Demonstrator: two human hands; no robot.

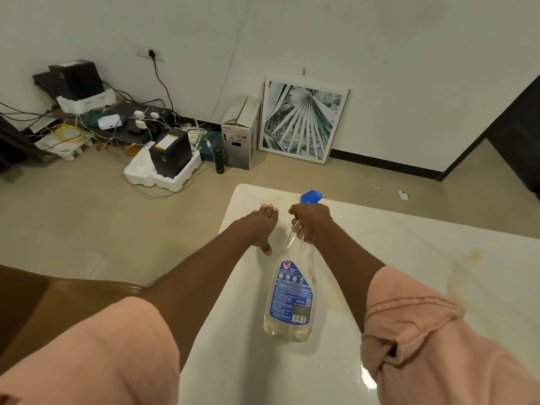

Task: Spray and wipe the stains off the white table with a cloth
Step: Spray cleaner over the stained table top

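I count two hands, the left hand and the right hand, one spray bottle and one white table. On the floor I see one framed picture, one cardboard box, one dark flask and two black units.

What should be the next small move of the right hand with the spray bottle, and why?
Probably squeeze the trigger. The right hand grips the neck of the spray bottle, whose blue nozzle points toward the far corner of the white table, where a yellowish stain shows. The left hand lies open beside it, and no cloth is in view.
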